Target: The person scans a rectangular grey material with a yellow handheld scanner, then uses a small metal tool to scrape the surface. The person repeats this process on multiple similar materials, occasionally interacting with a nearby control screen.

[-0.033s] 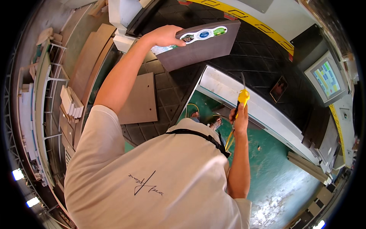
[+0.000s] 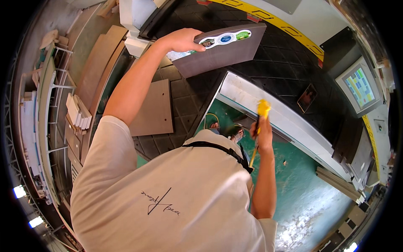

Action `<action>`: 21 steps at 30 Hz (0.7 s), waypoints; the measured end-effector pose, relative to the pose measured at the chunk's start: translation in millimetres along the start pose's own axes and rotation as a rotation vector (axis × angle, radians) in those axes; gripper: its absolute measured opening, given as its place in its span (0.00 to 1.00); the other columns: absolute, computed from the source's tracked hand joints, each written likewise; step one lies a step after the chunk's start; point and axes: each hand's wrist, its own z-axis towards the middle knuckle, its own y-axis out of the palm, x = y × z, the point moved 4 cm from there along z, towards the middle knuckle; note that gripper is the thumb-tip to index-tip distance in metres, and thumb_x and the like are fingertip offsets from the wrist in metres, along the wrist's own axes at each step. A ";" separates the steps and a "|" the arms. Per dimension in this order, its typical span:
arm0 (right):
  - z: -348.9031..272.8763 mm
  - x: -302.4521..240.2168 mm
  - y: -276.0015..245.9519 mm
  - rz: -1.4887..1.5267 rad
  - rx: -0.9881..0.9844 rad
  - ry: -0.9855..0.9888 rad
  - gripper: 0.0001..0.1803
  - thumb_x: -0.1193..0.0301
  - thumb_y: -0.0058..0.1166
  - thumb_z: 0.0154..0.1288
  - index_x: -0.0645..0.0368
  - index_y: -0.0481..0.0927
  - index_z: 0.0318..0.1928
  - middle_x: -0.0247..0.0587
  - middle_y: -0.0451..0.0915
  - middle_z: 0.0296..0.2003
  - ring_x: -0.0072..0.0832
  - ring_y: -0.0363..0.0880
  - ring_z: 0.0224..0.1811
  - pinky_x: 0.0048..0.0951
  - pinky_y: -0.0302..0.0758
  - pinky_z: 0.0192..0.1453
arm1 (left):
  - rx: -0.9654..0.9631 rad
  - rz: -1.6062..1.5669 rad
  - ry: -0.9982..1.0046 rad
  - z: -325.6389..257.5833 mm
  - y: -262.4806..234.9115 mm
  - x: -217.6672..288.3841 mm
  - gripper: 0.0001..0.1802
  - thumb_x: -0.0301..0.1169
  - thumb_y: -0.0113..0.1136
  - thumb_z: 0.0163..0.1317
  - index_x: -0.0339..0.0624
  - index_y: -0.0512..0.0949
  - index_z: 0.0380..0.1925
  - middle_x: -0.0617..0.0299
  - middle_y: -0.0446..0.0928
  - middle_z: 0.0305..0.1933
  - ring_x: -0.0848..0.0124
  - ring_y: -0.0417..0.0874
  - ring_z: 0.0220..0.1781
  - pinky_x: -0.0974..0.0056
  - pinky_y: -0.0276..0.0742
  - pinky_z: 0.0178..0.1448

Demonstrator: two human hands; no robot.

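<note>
My left hand (image 2: 182,40) is closed on the top edge of a dark brown board (image 2: 222,53), thumb on the near face. The board stands tilted on its edge over the black machine bed, and a strip of round white, blue and green stickers runs along its upper part. In my right hand (image 2: 262,133) I grip a yellow air blow gun (image 2: 263,108), its head pointing away from me and smeared by motion. A yellow hose (image 2: 253,155) trails from it down toward my waist. The gun is apart from the board, over the white ledge.
A flat brown panel (image 2: 153,110) with small holes lies on the dark bed (image 2: 289,86) at left. A white ledge (image 2: 247,98) borders the bed. Right stands a screen (image 2: 359,87); a phone-like dark rectangle (image 2: 307,98) lies nearby. Boards (image 2: 338,185) are stacked at right.
My right hand has drawn the blow gun slightly left and back toward me, and its thin nozzle is now lost in blur. The left hand and board have hardly moved.
</note>
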 end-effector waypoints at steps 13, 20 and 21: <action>-104.3 3.4 -84.9 -0.066 -0.380 0.223 0.28 0.41 0.40 0.83 0.55 0.73 0.44 0.40 0.82 0.30 0.26 0.77 0.25 0.28 0.71 0.31 | 0.349 0.112 0.022 -47.4 267.6 87.2 0.52 0.20 0.67 0.50 0.46 0.61 0.78 0.33 0.52 0.82 0.30 0.49 0.84 0.26 0.47 0.81; -66.0 9.8 -88.0 -0.027 -0.155 0.159 0.27 0.46 0.37 0.86 0.58 0.74 0.45 0.46 0.84 0.32 0.31 0.80 0.25 0.29 0.75 0.31 | 0.519 0.208 -0.058 -4.4 321.7 65.3 0.50 0.20 0.66 0.52 0.43 0.60 0.79 0.36 0.50 0.84 0.33 0.43 0.86 0.26 0.41 0.83; -66.7 3.5 -69.5 -0.060 -0.241 0.268 0.25 0.47 0.39 0.86 0.57 0.74 0.50 0.48 0.84 0.34 0.31 0.78 0.21 0.30 0.74 0.27 | 0.507 0.200 -0.072 -2.7 316.0 64.6 0.49 0.23 0.68 0.53 0.43 0.61 0.78 0.37 0.50 0.84 0.35 0.44 0.87 0.28 0.41 0.84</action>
